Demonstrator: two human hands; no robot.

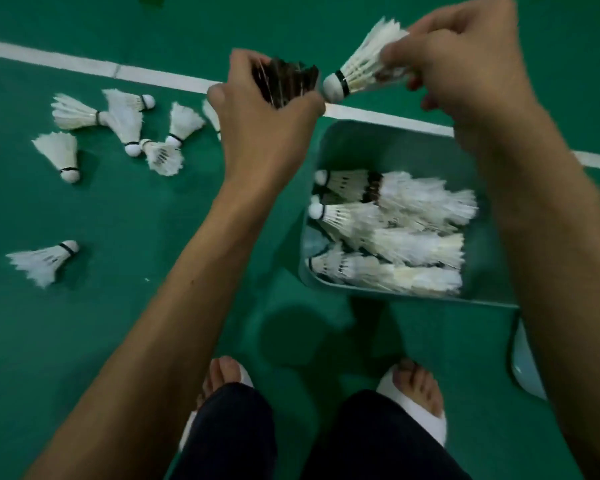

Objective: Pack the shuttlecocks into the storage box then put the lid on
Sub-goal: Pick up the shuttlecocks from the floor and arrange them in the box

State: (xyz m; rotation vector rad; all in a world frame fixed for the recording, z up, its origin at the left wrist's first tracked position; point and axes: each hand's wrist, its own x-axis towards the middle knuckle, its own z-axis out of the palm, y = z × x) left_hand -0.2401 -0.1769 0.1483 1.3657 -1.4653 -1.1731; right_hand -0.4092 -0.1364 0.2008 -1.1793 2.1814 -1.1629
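My left hand (264,109) grips a dark-feathered shuttlecock (286,81), feathers pointing right. My right hand (465,64) holds a white shuttlecock (359,65) by its feathers, its cork tip next to the dark one's open skirt. Both are held above the far left corner of the green storage box (347,147). Inside the box lie several white shuttlecocks (395,233) in rows, corks to the left. Several more white shuttlecocks (125,123) are scattered on the floor to the left, and one (42,259) lies alone nearer me.
The floor is a green court with a white line (84,65) running across behind the hands. A pale lid (527,365) shows partly at the right, behind my right forearm. My feet in white sandals (413,403) stand just below the box.
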